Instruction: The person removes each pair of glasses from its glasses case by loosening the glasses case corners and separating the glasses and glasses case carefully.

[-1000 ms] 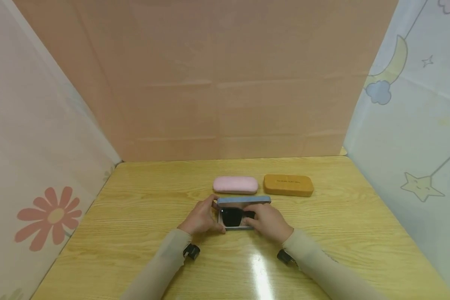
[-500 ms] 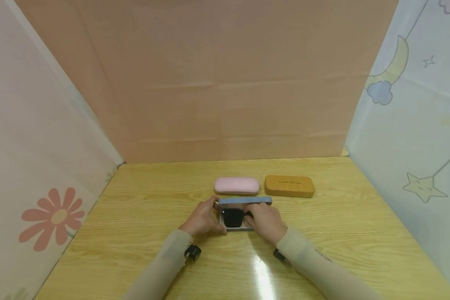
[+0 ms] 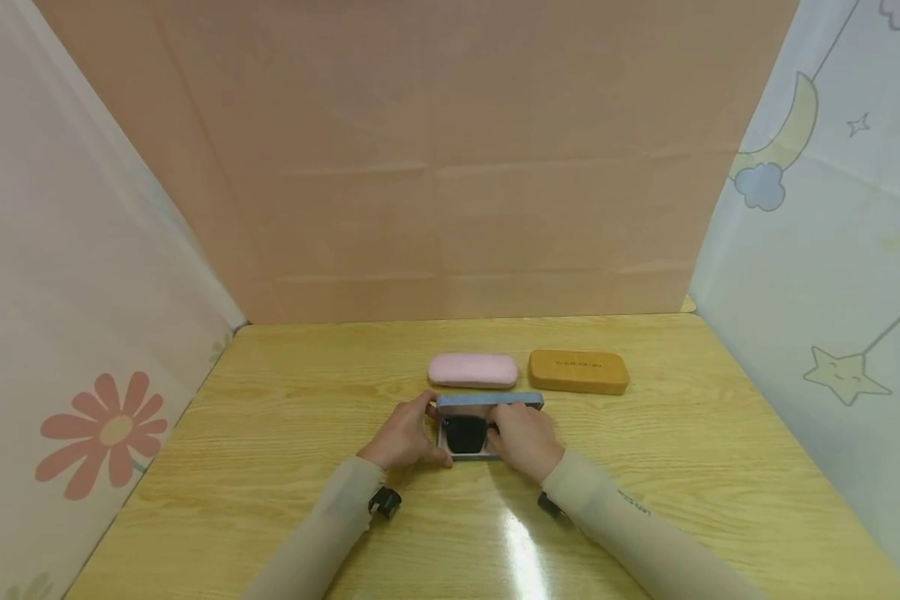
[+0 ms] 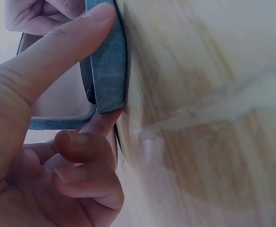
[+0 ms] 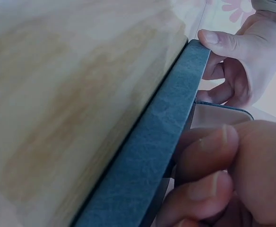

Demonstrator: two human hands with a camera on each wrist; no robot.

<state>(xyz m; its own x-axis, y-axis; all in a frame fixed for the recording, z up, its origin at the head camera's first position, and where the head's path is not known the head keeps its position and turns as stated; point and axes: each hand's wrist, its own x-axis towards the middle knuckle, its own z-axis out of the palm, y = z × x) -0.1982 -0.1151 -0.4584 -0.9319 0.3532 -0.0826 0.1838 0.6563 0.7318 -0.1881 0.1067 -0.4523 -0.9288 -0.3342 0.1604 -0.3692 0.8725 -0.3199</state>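
Observation:
A blue hinged glasses case (image 3: 453, 402) lies open on the table, its lid raised at the back. Inside it rest black sunglasses (image 3: 465, 434), partly covered by fingers. My left hand (image 3: 401, 435) grips the case's left end; in the left wrist view its thumb (image 4: 67, 49) presses the blue front wall (image 4: 108, 71) while a finger lies at the end. My right hand (image 3: 527, 437) reaches into the right half, fingers curled at the sunglasses. Seen from the right wrist, those fingers (image 5: 209, 156) sit just behind the front wall (image 5: 147, 142), and much of their hold is hidden.
Behind the blue case, a pink glasses case (image 3: 472, 369) and a mustard-yellow one (image 3: 578, 372) lie side by side, both closed. The wooden table (image 3: 270, 400) has a tan backdrop behind it and patterned cloth walls at the left and right.
My right hand has shifted slightly left over the sunglasses and now covers more of their right side. My left hand stays at the case's end, and the case keeps its place.

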